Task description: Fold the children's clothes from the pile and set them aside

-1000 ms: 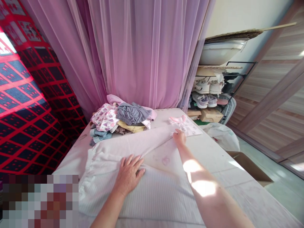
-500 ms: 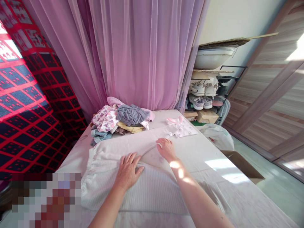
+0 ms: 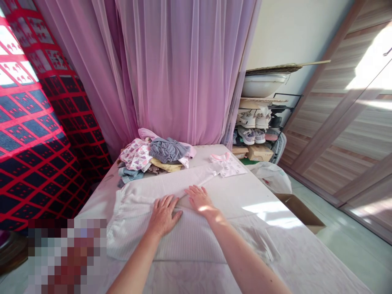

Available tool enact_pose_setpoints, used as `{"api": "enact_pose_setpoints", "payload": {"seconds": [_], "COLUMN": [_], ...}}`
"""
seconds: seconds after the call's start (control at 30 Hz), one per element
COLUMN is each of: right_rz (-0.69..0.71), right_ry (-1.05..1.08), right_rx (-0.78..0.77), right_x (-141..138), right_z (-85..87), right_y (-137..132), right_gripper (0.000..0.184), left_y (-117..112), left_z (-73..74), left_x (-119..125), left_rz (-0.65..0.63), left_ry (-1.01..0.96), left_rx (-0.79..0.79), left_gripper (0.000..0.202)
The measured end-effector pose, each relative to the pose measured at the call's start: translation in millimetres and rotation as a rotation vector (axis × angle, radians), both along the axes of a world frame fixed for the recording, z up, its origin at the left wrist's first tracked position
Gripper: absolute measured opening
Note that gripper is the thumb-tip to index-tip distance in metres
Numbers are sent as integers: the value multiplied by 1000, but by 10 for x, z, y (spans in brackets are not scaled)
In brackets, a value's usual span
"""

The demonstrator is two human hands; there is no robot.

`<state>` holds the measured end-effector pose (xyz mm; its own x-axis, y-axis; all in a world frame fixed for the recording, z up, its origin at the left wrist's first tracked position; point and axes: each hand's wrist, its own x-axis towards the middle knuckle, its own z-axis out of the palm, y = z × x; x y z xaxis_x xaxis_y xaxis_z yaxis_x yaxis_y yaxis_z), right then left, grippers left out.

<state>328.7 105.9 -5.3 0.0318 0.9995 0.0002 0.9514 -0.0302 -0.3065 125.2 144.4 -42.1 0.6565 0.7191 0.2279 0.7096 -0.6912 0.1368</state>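
Note:
A pale pink striped garment (image 3: 171,237) lies spread flat on the white table (image 3: 263,192). My left hand (image 3: 163,213) rests on its middle with fingers spread flat. My right hand (image 3: 199,198) lies just to the right of it, palm down, fingers stretched out over a fold of the same cloth. Both hands press on the fabric and grip nothing. One leg of the garment (image 3: 183,179) runs up and right toward a small folded pink-and-white piece (image 3: 228,165).
A heap of small clothes (image 3: 153,157), grey, yellow and heart-printed, sits at the table's far left. Pink curtains (image 3: 171,69) hang behind. A shoe rack (image 3: 257,126), a plastic bag (image 3: 271,177) and an open cardboard box (image 3: 301,210) stand to the right.
My right hand has drawn back along the garment's leg from near the small folded piece to beside my left hand. The left hand stayed put.

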Motion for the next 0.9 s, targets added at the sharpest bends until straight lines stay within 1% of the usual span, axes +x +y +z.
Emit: {"api": "enact_pose_setpoints", "payload": {"seconds": [0.07,0.2,0.27,0.4,0.53,0.63,0.7,0.77,0.83,0.9], "right_rz": [-31,-276,-358,-393,-403,-399,-399,-383,-359,-323], "right_ry": [-7,-11,-26,-45,-2,35,50,41,13,-15], "right_rx": [-19,-3,-2,-18,-70,-76,-19,108,209,238], "right_x": [-21,43,89,121,126,131,111,65,6,-48], "right_z": [-39,-144,-187,-195,-90,-26,-46,-128,-256,-394], "right_y": [15,28,28,38,-21,-235,-462,-715,-943,-1106], "right_gripper": [45,46,48,49,51,51,45,40,40,39], "left_y": [-1,-5,-7,-6,0,4,6,8,5,-7], "left_z": [2,8,7,-5,-15,-21,-23,-21,-16,-13], "left_x": [1,-1,-1,4,5,6,13,29,51,67], "left_rz": [3,1,-3,-5,-6,3,17,37,79,135], "left_ry": [3,-4,-18,-60,-61,-51,-37,-19,7,38], "left_rx": [11,8,9,30,34,32,34,39,34,7], "left_gripper": [51,46,45,42,42,45,48,51,55,59]}}
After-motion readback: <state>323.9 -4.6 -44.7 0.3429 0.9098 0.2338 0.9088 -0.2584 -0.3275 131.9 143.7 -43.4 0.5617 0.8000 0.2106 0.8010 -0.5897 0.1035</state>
